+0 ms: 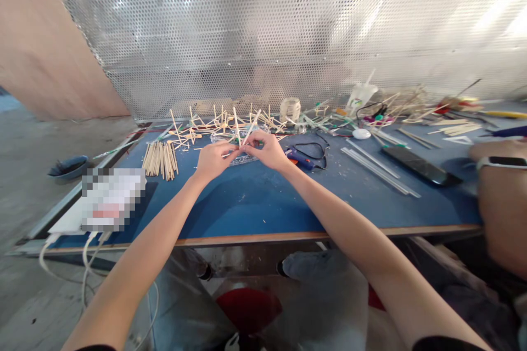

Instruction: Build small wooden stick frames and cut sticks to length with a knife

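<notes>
Above the blue table, my left hand (216, 160) and my right hand (264, 149) meet with fingertips pinched together. Between them stand two thin wooden sticks (237, 125), spread upward in a V, their lower ends hidden in my fingers. Which hand grips which stick is hard to see. Behind my hands several joined stick pieces (218, 120) stand with ends pointing up. Left of my left hand lies a pile of loose wooden sticks (160, 160). A blue hot glue gun (300, 159) with a black cord rests just right of my right hand.
A white box with cables (68, 219) sits at the table's left corner. Glue sticks (374, 173) and a black case (415, 164) lie to the right. A glass jar (290, 111) stands before the perforated metal screen (247, 38). At far right is a co-worker's arm (500, 197).
</notes>
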`<state>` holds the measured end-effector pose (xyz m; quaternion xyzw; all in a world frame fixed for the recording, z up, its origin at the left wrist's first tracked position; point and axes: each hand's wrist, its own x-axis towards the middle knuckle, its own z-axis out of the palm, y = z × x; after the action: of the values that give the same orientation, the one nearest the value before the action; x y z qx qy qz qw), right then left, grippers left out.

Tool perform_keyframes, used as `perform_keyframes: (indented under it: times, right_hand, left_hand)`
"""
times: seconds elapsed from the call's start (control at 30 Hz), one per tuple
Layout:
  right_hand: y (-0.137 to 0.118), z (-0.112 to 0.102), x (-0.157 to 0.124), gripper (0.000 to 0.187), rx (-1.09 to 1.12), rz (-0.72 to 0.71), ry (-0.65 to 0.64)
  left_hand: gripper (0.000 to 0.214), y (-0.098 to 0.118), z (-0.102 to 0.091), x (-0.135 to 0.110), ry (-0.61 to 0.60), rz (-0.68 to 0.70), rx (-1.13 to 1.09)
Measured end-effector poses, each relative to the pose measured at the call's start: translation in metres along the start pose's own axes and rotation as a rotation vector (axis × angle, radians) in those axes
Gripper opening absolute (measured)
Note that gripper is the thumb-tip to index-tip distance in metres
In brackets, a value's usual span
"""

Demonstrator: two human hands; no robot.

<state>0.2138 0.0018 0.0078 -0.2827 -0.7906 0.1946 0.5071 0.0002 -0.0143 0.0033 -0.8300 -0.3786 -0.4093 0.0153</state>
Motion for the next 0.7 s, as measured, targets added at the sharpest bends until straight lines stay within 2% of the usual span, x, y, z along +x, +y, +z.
perform_keyframes:
  times: [0.17, 0.33, 0.43, 0.53, 0.63, 0.7]
  right_hand:
    - [0.003, 0.0, 0.002, 0.026, -0.059, 0.027, -0.038]
    - [-0.005, -0.011, 0.007, 0.03, -0.232, 0.106, -0.093]
    - [-0.013, -0.037, 0.01, 0.027, -0.393, 0.188, -0.179]
    - [-0.014, -0.071, 0.011, 0.029, -0.585, 0.331, -0.247]
    - [-0.004, -0.1, 0.007, 0.033, -0.729, 0.513, -0.34]
    - [0.007, -0.111, 0.004, 0.037, -0.773, 0.632, -0.441]
  left_hand:
    - [0.036, 0.004, 0.003, 0.001, 0.083, -0.02, -0.071]
    - [0.03, 0.003, 0.008, 0.001, 0.086, -0.111, -0.24]
    - [0.027, 0.002, 0.01, 0.001, 0.088, -0.21, -0.333]
    - [0.03, -0.001, 0.012, 0.001, 0.09, -0.311, -0.452]
    - [0.032, -0.004, 0.014, 0.001, 0.111, -0.369, -0.552]
    - [0.032, -0.006, 0.014, 0.001, 0.125, -0.375, -0.585]
